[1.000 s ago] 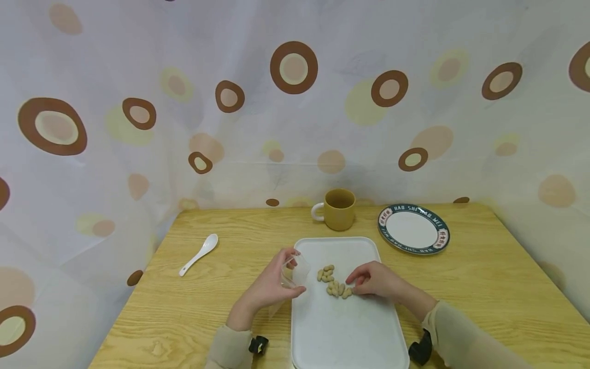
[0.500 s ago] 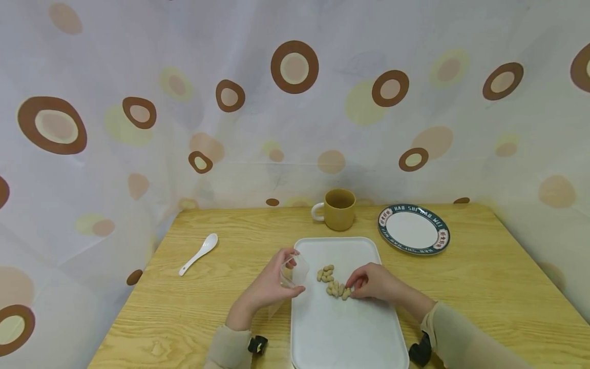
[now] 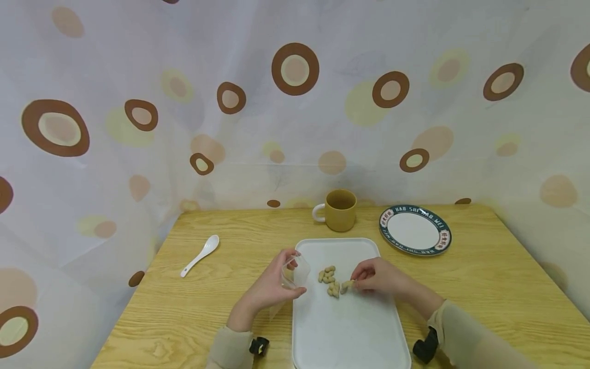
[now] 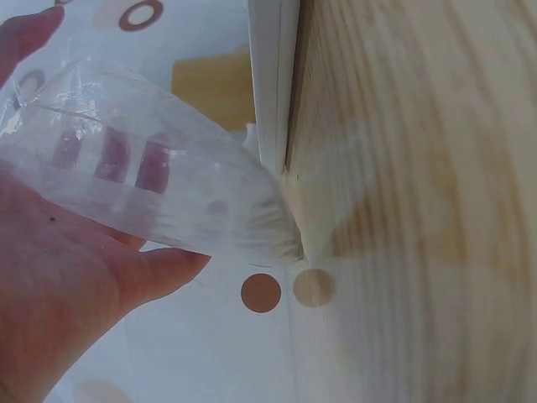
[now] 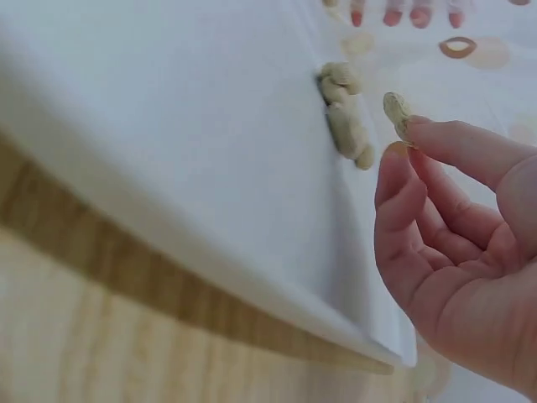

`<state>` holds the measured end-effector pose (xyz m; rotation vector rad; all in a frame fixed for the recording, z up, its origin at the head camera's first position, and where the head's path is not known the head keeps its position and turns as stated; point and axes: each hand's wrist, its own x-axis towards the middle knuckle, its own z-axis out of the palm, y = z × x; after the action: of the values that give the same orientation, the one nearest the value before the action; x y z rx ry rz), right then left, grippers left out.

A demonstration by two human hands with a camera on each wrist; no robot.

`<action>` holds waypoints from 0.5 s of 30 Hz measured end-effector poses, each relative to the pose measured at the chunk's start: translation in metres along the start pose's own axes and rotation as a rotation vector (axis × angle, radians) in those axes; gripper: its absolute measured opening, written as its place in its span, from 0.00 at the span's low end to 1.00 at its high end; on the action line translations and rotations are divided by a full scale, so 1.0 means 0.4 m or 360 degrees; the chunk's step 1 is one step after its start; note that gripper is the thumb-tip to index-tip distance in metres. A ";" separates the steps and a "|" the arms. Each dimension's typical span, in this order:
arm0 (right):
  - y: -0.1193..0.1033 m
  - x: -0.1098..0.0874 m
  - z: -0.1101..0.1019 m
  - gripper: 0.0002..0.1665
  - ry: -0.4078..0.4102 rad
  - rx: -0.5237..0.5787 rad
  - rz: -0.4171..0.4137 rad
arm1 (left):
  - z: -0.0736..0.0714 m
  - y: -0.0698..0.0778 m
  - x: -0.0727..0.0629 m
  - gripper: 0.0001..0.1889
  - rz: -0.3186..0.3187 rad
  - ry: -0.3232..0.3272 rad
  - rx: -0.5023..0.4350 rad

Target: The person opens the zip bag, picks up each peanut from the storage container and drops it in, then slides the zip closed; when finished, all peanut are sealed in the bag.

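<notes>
My left hand (image 3: pixel 269 282) holds a clear plastic bag (image 3: pixel 295 271) open over the left edge of a white tray (image 3: pixel 350 328). In the left wrist view the bag (image 4: pixel 168 193) hangs down toward the wooden table, and fingers show through its film; its contents are hard to make out. My right hand (image 3: pixel 380 278) pinches an unshelled peanut (image 5: pixel 396 112) between thumb and index finger, just above the tray. To the left of those fingertips, several more peanuts (image 3: pixel 334 289) lie on the tray in small clusters.
A mustard mug (image 3: pixel 340 211) with a white handle stands behind the tray. At the back right lies a plate (image 3: pixel 412 230) with a dark green lettered rim. A white spoon (image 3: pixel 200 255) rests on the left of the table (image 3: pixel 152 318). Patterned cloth hangs behind.
My right hand has gone from touching the peanuts on the tray to pinching one and drawing it slightly up and right. The left hand and bag stay nearly still.
</notes>
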<state>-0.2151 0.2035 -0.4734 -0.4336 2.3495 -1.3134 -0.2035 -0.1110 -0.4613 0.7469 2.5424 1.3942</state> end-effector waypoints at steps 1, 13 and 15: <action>-0.005 0.000 -0.004 0.11 -0.0013 0.0043 -0.0008 | 0.000 0.000 0.000 0.38 0.0000 0.0001 0.0002; -0.058 0.022 -0.034 0.15 -0.0032 0.0307 -0.0121 | -0.001 0.000 -0.002 0.39 -0.0013 0.0007 0.0016; -0.071 0.028 -0.032 0.15 -0.0032 0.0340 -0.0134 | -0.001 0.000 -0.001 0.39 -0.0007 0.0008 0.0016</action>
<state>-0.2291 0.1936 -0.4452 -0.4800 2.1653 -1.5718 -0.2034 -0.1113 -0.4609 0.7396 2.5552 1.3848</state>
